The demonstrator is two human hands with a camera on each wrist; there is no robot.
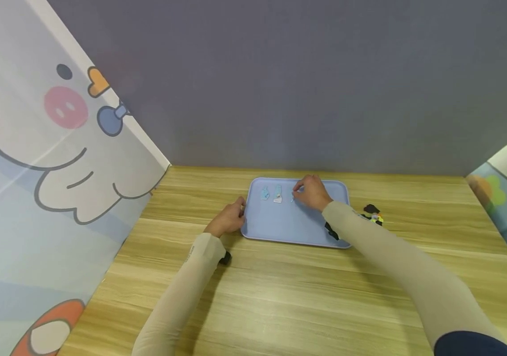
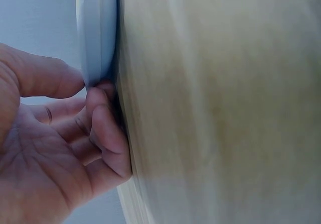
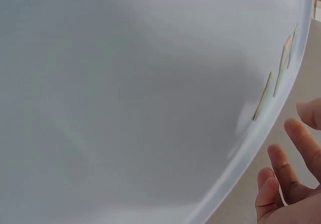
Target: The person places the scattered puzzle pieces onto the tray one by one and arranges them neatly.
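A light blue tray (image 1: 289,225) lies on the wooden table. My left hand (image 1: 230,217) grips its left rim, and the left wrist view shows the thumb on the tray rim (image 2: 98,38) with curled fingers against its outer side. Two small flat light-blue pieces, one (image 1: 265,193) beside another (image 1: 277,194), lie near the far left corner. My right hand (image 1: 312,192) hovers over the far side, beside a third piece (image 1: 292,198) it partly hides. In the right wrist view, its fingers (image 3: 286,166) are spread apart, clear of the flat pieces (image 3: 263,96).
Several dark and colourful small pieces (image 1: 372,216) lie on the table right of the tray. A dark object (image 1: 332,231) shows under the right wrist, and another (image 1: 225,257) at the left wrist. Behind the table (image 1: 271,287) rises a grey wall (image 1: 307,89); a cartoon-printed panel (image 1: 80,188) stands at left.
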